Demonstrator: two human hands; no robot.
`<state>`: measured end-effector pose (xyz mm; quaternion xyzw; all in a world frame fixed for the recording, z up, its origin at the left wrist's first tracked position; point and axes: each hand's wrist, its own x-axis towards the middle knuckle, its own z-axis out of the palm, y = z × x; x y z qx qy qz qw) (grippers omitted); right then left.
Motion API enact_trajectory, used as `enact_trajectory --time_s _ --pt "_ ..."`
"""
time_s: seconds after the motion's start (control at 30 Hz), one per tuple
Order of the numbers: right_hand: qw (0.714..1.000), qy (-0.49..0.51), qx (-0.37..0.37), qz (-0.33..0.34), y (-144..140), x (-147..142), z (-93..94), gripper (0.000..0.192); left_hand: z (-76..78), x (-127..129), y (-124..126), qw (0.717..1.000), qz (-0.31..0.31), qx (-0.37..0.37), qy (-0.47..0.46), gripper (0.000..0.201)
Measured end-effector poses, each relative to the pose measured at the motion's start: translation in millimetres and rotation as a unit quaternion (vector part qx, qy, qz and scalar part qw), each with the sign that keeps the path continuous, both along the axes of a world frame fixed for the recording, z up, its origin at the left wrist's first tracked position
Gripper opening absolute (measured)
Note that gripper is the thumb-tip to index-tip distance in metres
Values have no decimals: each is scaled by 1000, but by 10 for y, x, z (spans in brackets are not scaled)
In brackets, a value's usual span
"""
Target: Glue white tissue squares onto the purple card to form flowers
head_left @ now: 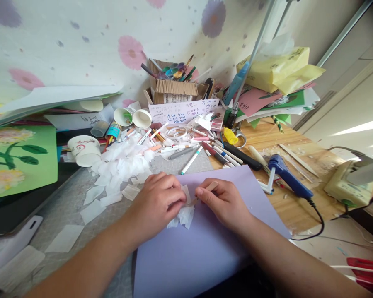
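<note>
Low centre of frame, left hand (158, 203) pinches crumpled white tissue scraps (184, 214) onto lilac paper sheet (205, 252) while right hand (225, 203), fingers closed, grips a thin wooden stick (209, 188), tamping carefully.

Both forearms come in from the lower edge, bare, and angle toward each other so the hands meet near the middle. The left hand (157, 203) lies palm down, knuckles up, fingers curled inward and pressed together at the tips. The right hand (222, 203) faces it, fingers bent, thumb and forefinger pinched closed. The two sets of fingertips sit just beside each other.
</note>
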<state>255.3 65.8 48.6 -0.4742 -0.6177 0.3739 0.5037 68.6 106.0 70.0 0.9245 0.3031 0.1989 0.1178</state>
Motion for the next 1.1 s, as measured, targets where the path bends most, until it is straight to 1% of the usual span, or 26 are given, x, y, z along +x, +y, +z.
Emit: enact_trajectory --time_s 0.1,0.17,0.37,0.57,0.73,0.83,0.93,0.97,1.03,1.1 --pt "998 21 24 -50 5 11 5 29 8 -15 2 1000 -4 -5 1 15" --pt "997 10 41 -67 9 13 14 27 15 -14 -4 1000 -7 -9 1 15" --pt "995 -65 59 -45 11 -5 50 24 29 -12 -7 1000 -17 -26 1 15" --pt "994 -91 56 -18 22 -29 26 26 18 -27 2 999 -23 -42 -2 13" --pt "991 -120 59 2 38 -35 -11 24 29 -44 13 998 -24 -50 4 10" --pt "987 -147 57 1 44 -36 -32 25 62 -97 61 999 3 -46 -21 9" --pt "986 -164 38 -4 46 -44 -42 25 99 -154 116 995 69 -41 -65 13" --pt "986 -166 34 -4 45 -47 -42 24 107 -164 126 993 81 -43 -73 13" --pt "986 -164 31 0 41 -53 -41 23 107 -162 124 993 80 -46 -71 13" --pt "987 -160 31 6 37 -55 -37 24 88 -135 95 997 50 -43 -47 12"
